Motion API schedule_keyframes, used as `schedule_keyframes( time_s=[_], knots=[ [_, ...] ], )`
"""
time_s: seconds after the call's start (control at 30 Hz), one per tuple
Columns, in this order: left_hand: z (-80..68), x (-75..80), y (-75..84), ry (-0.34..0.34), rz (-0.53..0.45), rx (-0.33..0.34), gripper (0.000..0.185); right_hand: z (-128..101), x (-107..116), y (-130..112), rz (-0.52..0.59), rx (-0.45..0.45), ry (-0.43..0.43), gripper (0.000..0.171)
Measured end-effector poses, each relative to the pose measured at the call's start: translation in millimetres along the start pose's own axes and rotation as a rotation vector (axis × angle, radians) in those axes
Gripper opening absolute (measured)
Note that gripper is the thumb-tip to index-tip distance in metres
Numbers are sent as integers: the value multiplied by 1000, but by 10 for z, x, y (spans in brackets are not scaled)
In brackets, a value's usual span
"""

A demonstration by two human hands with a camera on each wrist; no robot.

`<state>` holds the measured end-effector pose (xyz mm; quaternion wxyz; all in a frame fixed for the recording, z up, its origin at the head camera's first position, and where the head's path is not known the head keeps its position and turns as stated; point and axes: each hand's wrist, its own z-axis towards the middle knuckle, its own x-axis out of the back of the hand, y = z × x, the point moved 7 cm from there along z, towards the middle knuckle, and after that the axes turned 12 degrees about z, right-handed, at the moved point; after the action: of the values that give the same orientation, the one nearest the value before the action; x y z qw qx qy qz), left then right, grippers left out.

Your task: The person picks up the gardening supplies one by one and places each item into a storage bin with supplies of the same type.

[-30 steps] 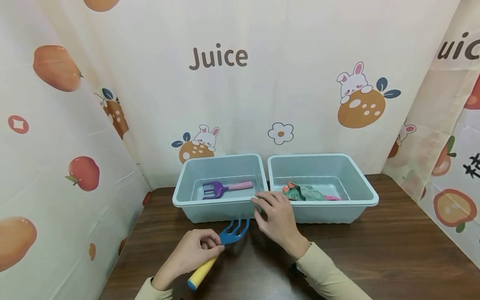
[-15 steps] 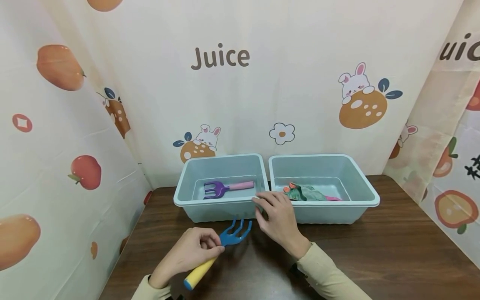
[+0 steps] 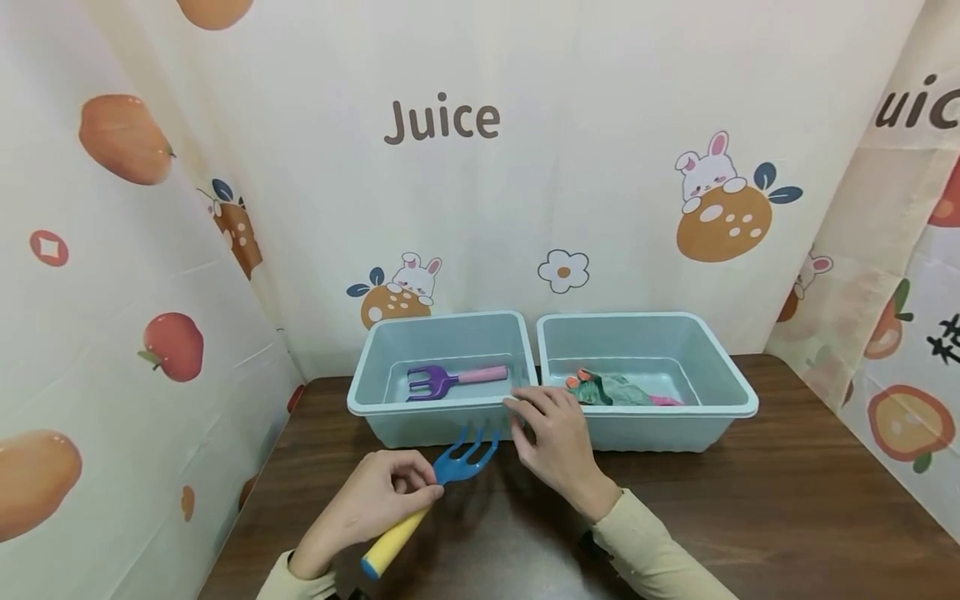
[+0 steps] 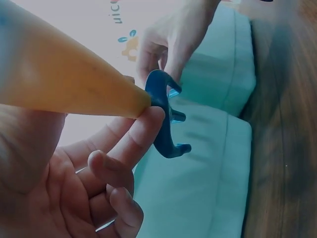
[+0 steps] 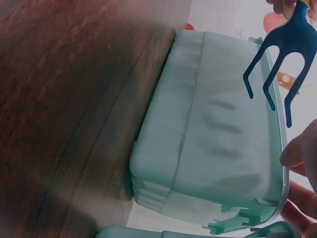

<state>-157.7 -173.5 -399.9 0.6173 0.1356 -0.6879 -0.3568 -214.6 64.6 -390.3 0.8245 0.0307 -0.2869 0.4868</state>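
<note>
blue rake (image 3: 465, 459) slightly higher in left hand (image 3: 378, 500)

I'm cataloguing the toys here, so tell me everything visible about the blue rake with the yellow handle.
The blue rake is a toy hand fork that looks plastic: a blue head with three curved prongs on a yellow handle with a blue end cap. The left hand grips the handle, holding it tilted, prongs pointing toward the left bin's front wall, above the brown table.
</note>
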Motion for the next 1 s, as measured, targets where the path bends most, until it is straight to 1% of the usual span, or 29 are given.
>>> schedule_keyframes(
  time_s=[0.13,0.37,0.7,0.83,1.0],
  knots=[
    [-5,2,28,5,-23,-1,15,-4,7,-2,0,-5,3,24],
    [-14,57,70,59,-32,-9,12,6,-1,-2,2,-2,5,23],
    [5,111,66,102,-55,33,14,1,-7,-4,-2,-5,0,24],
    [3,120,80,97,-53,36,15,1,-7,-6,-6,-4,-1,24],
    [-15,105,126,65,-42,3,14,0,-5,-8,-7,2,5,23]
  ],
)
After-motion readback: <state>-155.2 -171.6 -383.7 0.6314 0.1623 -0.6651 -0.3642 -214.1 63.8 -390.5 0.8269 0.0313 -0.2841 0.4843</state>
